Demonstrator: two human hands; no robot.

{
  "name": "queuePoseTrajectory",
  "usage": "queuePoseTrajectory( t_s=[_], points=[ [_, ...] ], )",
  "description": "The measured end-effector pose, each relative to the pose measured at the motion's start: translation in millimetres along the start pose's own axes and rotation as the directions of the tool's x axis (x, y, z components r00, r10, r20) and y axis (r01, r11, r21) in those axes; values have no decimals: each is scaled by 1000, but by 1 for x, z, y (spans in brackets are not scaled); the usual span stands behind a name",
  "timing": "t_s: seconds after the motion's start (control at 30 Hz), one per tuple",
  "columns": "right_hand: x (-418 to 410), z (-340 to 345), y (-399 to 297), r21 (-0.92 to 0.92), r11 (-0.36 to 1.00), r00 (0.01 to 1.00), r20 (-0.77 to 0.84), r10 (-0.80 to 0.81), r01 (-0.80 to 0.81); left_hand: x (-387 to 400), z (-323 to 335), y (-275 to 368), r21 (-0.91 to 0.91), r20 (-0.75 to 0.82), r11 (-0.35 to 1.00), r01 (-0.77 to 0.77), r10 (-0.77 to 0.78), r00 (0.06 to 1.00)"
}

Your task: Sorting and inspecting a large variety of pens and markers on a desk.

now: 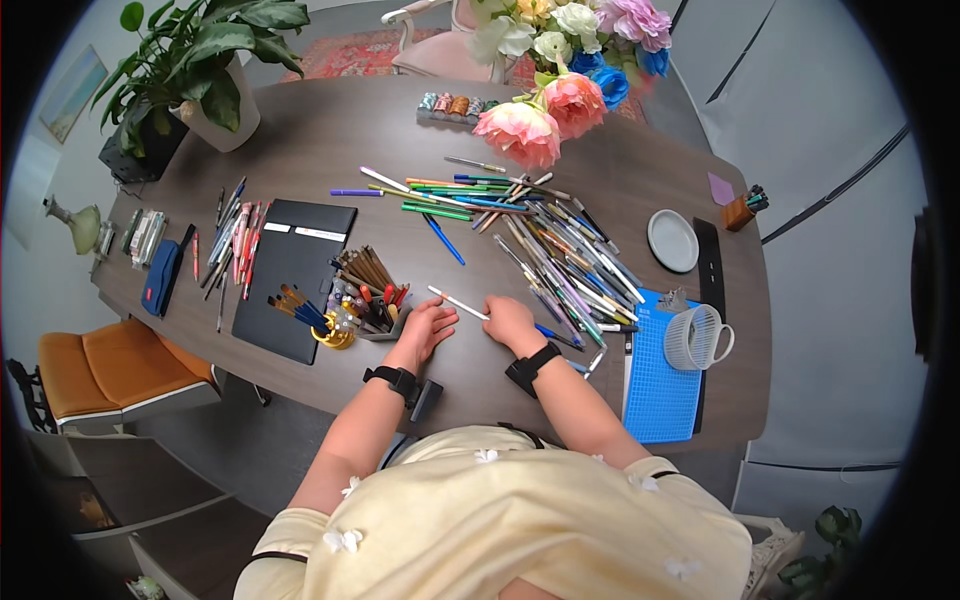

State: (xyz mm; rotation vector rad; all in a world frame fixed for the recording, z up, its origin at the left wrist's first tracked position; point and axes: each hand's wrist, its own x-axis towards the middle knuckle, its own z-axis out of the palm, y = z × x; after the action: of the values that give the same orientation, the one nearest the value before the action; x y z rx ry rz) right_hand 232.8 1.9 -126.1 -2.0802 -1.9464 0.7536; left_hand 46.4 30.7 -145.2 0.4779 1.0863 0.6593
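My right hand (512, 324) is closed around one end of a slim white pen (463, 304), which points up and to the left over the table. My left hand (429, 330) is open, fingers apart, just below the pen's far half. Beside its fingers stands a grey desk organizer (390, 328) packed with pens, markers and brown pencils. A small gold-yellow cup (334, 340) of blue-handled paintbrushes (304, 307) sits left of it. A large loose heap of pens (570, 262) lies beyond my right hand. One blue pen (445, 240) lies apart from the heap.
At left are a black folder (289, 247), red and grey pens (247, 244) and a blue pencil case (160, 277). To the right are a blue cutting mat (664, 397), a white mesh basket (686, 341) and a round plate (673, 240). Flowers (555, 105) overhang the far edge.
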Motion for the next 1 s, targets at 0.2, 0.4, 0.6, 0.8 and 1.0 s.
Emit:
queuePoseTrajectory(
  t_s=[0.2, 0.4, 0.6, 0.8, 1.0],
  points=[
    [-8, -10, -5, 110, 992, 991, 125, 49, -63, -18, 6, 3, 93, -38, 995, 38, -35, 999],
    [-33, -25, -27, 311, 947, 983, 137, -123, 75, -50, 17, 26, 317, 183, 903, -291, 243, 953],
    [-44, -30, -63, 381, 856, 916, 53, -398, 350, -126, 14, 65, 646, 407, 336, -685, 608, 682],
    [-29, -22, -121, 298, 792, 844, -124, -521, 533, -174, 6, 91, 797, 355, -32, -603, 833, 424],
    [-14, -4, -147, 106, 804, 804, -202, -559, 586, -171, -14, 94, 857, 467, -373, -356, 853, 233]
  ],
)
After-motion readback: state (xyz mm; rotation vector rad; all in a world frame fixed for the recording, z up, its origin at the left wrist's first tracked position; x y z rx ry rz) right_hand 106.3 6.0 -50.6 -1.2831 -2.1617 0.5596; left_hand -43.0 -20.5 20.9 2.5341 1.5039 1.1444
